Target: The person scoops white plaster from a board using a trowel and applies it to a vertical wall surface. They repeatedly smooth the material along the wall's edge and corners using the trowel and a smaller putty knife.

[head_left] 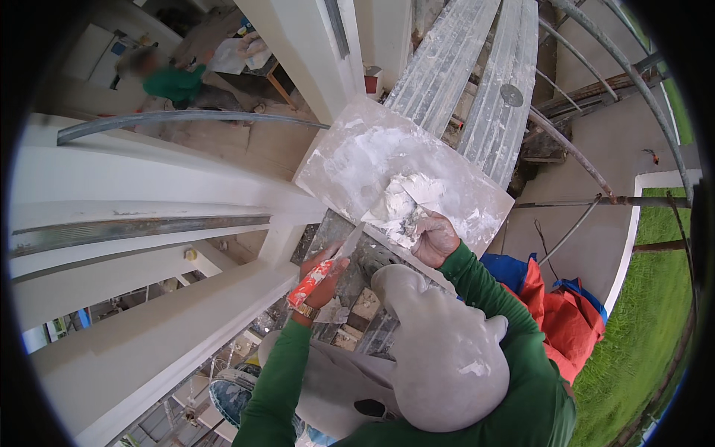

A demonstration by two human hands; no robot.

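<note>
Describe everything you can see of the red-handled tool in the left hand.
The red-handled tool has a straight orange-red handle heavily smeared with white, and a flat, greyish blade that looks like metal. The left hand grips it by the handle. It lies slanted, blade pointing away from the person and to the right, its tip at the near edge of the pale board; whether they touch is unclear.

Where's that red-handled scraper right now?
In the head view, the red-handled scraper is just left of centre, held in the person's left hand, its blade angled toward the white-smeared board.
</note>
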